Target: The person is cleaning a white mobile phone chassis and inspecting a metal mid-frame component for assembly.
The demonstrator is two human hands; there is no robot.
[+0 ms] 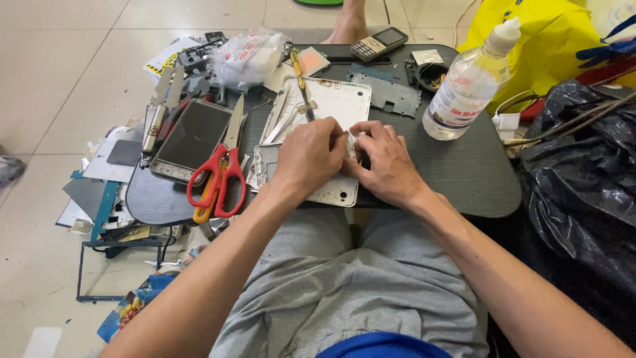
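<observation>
Grip: small white part (352, 141) pinched between left hand (310, 158) and right hand (387, 162), over white tablet shell (341, 99) on table (464, 166). Part judged light, thin, fragile; best held by edges. Scissors (218, 176) left of grip.

- Single head-worn view, looks steeply down and forward from above the seated person's lap.
- Close range: dark oval ribbed plastic lap table (464, 172) fills mid-frame, pale tiled floor (59, 79) beyond.
</observation>
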